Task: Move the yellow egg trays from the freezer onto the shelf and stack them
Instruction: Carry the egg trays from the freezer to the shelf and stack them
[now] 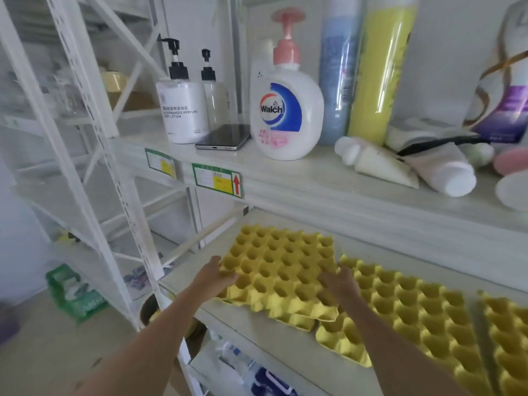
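A yellow egg tray point(281, 270) lies on the middle shelf board point(257, 335) at its left end, seemingly on top of another tray. My left hand point(215, 277) grips its left edge and my right hand point(338, 282) rests on its right edge. To its right lies a second yellow egg tray point(405, 315), partly under the first one's corner. A third yellow tray point(505, 332) shows at the far right edge. The freezer is out of view.
The upper shelf point(343, 192) holds a Walch soap bottle point(285, 110), lotion pump bottles point(183, 110), a phone point(224, 137), spray cans point(380, 70) and tubes point(380, 164). White rack uprights point(94, 132) stand left. A green basket point(74, 292) sits on the floor.
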